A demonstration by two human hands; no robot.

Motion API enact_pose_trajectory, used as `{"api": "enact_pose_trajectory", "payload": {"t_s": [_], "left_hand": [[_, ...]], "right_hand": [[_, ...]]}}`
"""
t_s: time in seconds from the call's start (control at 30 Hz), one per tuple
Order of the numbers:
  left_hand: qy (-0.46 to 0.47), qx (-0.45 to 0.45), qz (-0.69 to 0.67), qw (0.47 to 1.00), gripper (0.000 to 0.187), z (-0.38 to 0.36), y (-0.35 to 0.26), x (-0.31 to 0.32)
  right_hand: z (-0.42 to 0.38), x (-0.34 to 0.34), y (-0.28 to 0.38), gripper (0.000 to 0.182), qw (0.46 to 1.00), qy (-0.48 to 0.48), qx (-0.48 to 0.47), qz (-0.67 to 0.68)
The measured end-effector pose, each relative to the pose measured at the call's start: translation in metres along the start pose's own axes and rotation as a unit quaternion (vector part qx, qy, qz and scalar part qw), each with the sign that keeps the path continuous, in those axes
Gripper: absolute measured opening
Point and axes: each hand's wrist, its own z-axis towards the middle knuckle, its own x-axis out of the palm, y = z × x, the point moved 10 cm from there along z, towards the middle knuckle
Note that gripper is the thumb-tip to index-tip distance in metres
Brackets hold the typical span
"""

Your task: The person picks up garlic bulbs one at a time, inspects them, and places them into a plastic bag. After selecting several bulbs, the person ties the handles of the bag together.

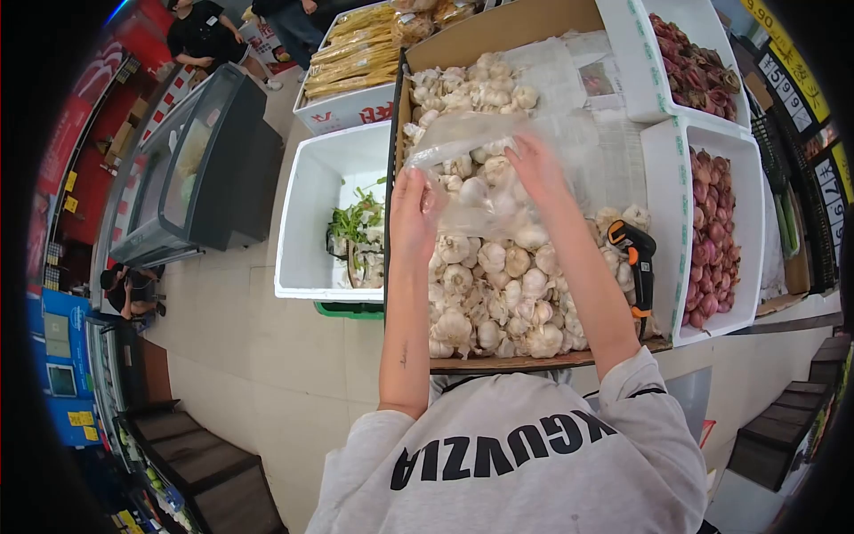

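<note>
A clear plastic bag (467, 142) is stretched between my hands above a heap of garlic bulbs (498, 294). My left hand (414, 209) is closed on the bag's left side. On the other side, my right hand (538, 169) grips the bag with bent fingers, slightly blurred by motion. Garlic shows through the thin film. The bulbs lie in a large cardboard-sided bin (507, 28), under both forearms. A black and orange handheld tool (636, 262), perhaps a tape dispenser or scanner, rests on the garlic at the right edge, beside my right forearm.
White foam boxes hold red shallots (712, 240) and darker red bulbs (694, 67) at right. At left, a white foam box (298, 214) contains green scraps. Packs of yellow sticks (356, 58) stand behind it. A glass-topped freezer (191, 160) and people (205, 36) are farther left.
</note>
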Motion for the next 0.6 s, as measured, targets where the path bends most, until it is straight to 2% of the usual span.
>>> {"api": "enact_pose_trajectory", "payload": {"t_s": [0.03, 0.07, 0.13, 0.17, 0.23, 0.37, 0.43, 0.57, 0.6], "left_hand": [[-0.036, 0.006, 0.014, 0.999, 0.014, -0.001, -0.003, -0.003], [-0.073, 0.011, 0.027, 0.997, 0.015, -0.003, -0.004, -0.008], [-0.046, 0.011, 0.027, 0.998, 0.014, -0.005, -0.004, -0.004], [-0.020, 0.013, 0.028, 0.999, 0.014, -0.005, -0.004, 0.002], [-0.022, 0.019, 0.033, 0.999, 0.016, -0.008, -0.006, 0.005], [-0.012, 0.034, 0.045, 0.998, 0.021, -0.008, -0.016, 0.020], [0.008, 0.042, 0.055, 0.998, 0.021, -0.008, -0.022, 0.030], [0.015, 0.013, 0.070, 0.997, 0.020, -0.009, -0.015, 0.033], [0.024, 0.023, 0.064, 0.997, 0.020, -0.010, -0.015, 0.030]], "right_hand": [[-0.008, 0.003, 0.011, 0.031, 0.998, -0.035, -0.004, -0.058], [-0.014, 0.005, 0.019, 0.031, 0.998, -0.035, -0.006, -0.057], [-0.024, 0.004, 0.039, 0.030, 0.970, -0.038, -0.039, -0.236], [-0.023, -0.002, 0.042, 0.030, 0.970, -0.037, -0.041, -0.235], [-0.015, -0.007, 0.057, 0.059, 0.941, -0.041, -0.071, -0.328], [-0.012, 0.016, 0.087, 0.062, 0.922, 0.009, -0.120, -0.369], [-0.019, 0.029, 0.112, 0.044, 0.901, -0.018, -0.209, -0.381], [-0.040, 0.028, 0.122, 0.046, 0.923, -0.036, -0.208, -0.321], [-0.052, 0.036, 0.125, 0.044, 0.908, 0.016, -0.230, -0.351]]}}
